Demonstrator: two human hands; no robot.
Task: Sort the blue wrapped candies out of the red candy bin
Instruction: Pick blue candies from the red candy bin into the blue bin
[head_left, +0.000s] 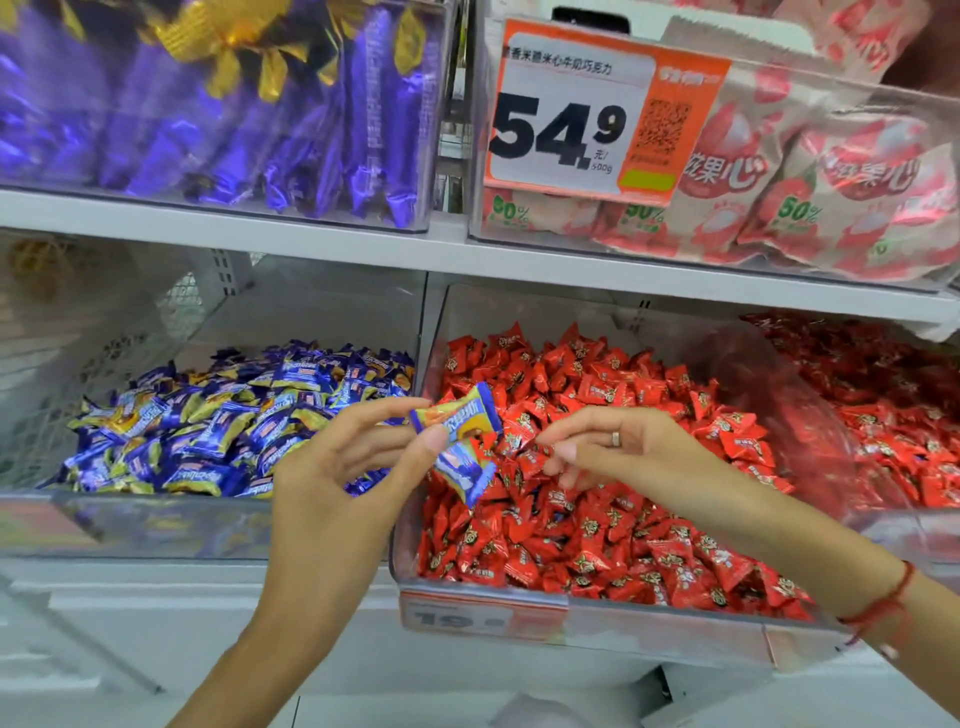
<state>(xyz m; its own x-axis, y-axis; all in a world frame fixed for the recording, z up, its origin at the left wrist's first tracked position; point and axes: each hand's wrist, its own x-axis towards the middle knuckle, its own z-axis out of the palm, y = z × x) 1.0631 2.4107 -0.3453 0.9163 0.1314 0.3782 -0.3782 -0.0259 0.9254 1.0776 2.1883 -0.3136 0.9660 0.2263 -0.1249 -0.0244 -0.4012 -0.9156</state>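
My left hand (358, 457) pinches two blue wrapped candies between thumb and fingers: one (460, 411) up at the fingertips, another (465, 470) hanging below it. Both are over the left edge of the red candy bin (597, 610), a clear bin heaped with red wrapped candies (597, 467). My right hand (618, 452), with a ring on one finger, hovers just right of the blue candies above the red heap, fingers loosely bent and holding nothing. The bin of blue candies (218, 421) is directly to the left.
A second bin of red candies (883, 415) lies at the right. On the shelf above are a bin of purple and gold wrappers (234, 104) and a bin of pink packets (805, 182) with an orange price tag (587, 114). The white shelf front (208, 623) runs below.
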